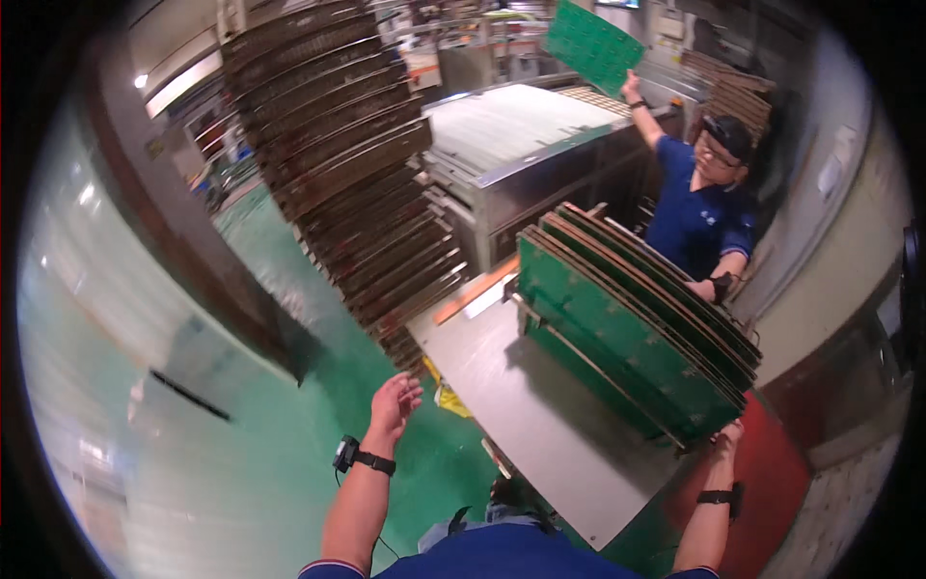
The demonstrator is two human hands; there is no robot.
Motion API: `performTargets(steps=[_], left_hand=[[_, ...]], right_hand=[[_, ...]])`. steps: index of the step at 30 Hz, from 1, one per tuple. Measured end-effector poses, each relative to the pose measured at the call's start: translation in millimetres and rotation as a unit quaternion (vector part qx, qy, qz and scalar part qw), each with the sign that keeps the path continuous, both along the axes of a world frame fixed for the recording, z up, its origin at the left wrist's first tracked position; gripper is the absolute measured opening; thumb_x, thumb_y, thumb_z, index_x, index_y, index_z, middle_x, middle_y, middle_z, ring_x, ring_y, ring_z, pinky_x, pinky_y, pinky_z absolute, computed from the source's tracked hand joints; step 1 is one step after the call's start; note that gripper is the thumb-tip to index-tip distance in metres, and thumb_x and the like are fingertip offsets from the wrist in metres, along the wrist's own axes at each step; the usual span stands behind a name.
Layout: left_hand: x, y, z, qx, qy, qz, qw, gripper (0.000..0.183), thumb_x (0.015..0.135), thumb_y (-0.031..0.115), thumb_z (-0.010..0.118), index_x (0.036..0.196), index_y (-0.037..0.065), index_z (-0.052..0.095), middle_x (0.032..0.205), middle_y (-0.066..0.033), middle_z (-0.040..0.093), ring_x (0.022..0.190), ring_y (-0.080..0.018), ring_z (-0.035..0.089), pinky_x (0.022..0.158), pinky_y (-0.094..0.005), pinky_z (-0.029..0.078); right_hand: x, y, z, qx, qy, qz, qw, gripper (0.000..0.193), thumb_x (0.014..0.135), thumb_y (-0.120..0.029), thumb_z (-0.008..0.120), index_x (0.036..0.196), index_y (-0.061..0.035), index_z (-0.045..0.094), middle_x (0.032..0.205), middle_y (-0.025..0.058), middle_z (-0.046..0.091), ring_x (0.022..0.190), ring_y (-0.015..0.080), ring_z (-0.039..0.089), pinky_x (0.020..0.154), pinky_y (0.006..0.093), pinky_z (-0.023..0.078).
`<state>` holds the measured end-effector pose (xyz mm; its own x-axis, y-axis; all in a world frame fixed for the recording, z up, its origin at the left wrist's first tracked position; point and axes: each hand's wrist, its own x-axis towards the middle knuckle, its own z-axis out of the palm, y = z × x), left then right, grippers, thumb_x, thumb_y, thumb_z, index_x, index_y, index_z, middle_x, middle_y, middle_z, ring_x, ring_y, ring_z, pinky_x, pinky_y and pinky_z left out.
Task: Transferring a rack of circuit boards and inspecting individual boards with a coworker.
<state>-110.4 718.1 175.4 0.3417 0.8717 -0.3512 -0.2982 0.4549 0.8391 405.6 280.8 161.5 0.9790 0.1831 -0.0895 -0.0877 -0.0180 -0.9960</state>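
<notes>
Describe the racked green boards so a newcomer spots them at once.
Start at the gray metal table in the foreground. On its right side stands a slanted row of green boards with brown edges, the person's right hand at its lower right corner. Unlike the lone green panel the co-worker holds up, these stand close together.

Green floor (436, 490) is spread below the left fingers (413, 389), with a grey-brown pillar (183, 217) seen to their left; a grey desk (579, 473) is set between them and the right fingers (726, 439), beyond which red flooring (772, 468) is seen.
</notes>
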Motion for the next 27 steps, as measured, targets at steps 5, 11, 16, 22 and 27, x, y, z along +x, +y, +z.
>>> performTargets(steps=[5, 11, 16, 22, 27], left_hand=[[109.5, 80.6, 35.2, 0.054, -0.005, -0.108, 0.993, 0.033, 0.09, 0.017, 0.052, 0.119, 0.002, 0.05, 0.1, -0.0096, 0.062, 0.086, -0.0174, 0.061, 0.069, -0.0271, 0.05], [221.2, 150.7, 29.9, 0.215, 0.083, -0.177, 0.957, 0.035, 0.088, 0.024, 0.055, 0.117, 0.004, 0.055, 0.102, -0.0058, 0.06, 0.093, -0.0149, 0.056, 0.075, -0.0297, 0.047], [285.1, 189.9, 22.6, 0.292, 0.152, -0.223, 0.918, 0.044, 0.088, 0.023, 0.052, 0.123, -0.004, 0.049, 0.12, -0.0154, 0.056, 0.112, -0.0223, 0.052, 0.096, -0.0298, 0.038], [307.2, 215.1, 0.4, 0.222, 0.063, -0.364, 0.902, 0.032, 0.089, 0.036, 0.05, 0.092, 0.005, 0.061, 0.081, -0.0032, 0.058, 0.072, -0.0113, 0.052, 0.058, -0.0255, 0.04], [331.6, 186.3, 33.2, 0.221, 0.043, -0.431, 0.874, 0.019, 0.085, 0.023, 0.054, 0.089, 0.006, 0.06, 0.074, 0.0008, 0.054, 0.071, -0.0089, 0.051, 0.059, -0.0266, 0.042]], right_hand=[[13.2, -0.9, -18.2, -0.051, 0.09, -0.143, 0.984, 0.022, 0.086, -0.024, 0.049, 0.098, -0.0087, 0.06, 0.077, 0.0004, 0.057, 0.061, 0.0129, 0.053, 0.054, 0.0257, 0.045], [-27.0, -2.1, -2.5, 0.106, -0.015, -0.186, 0.977, 0.014, 0.086, -0.01, 0.044, 0.077, -0.0089, 0.055, 0.076, 0.0007, 0.057, 0.063, 0.0124, 0.054, 0.053, 0.0243, 0.043], [-64.0, -4.1, 2.2, 0.065, -0.047, -0.238, 0.968, 0.018, 0.086, -0.011, 0.046, 0.074, -0.0075, 0.059, 0.067, 0.0018, 0.056, 0.058, 0.0152, 0.055, 0.057, 0.0287, 0.047], [-58.8, 2.1, -21.5, 0.136, 0.014, -0.183, 0.974, 0.026, 0.09, -0.027, 0.042, 0.097, -0.0092, 0.06, 0.089, 0.0032, 0.061, 0.084, 0.0165, 0.058, 0.071, 0.0316, 0.049], [-44.4, -36.8, -62.1, 0.041, -0.072, -0.083, 0.993, 0.023, 0.089, -0.031, 0.049, 0.1, -0.0112, 0.055, 0.103, 0.0036, 0.056, 0.092, 0.0173, 0.054, 0.078, 0.0355, 0.047]])
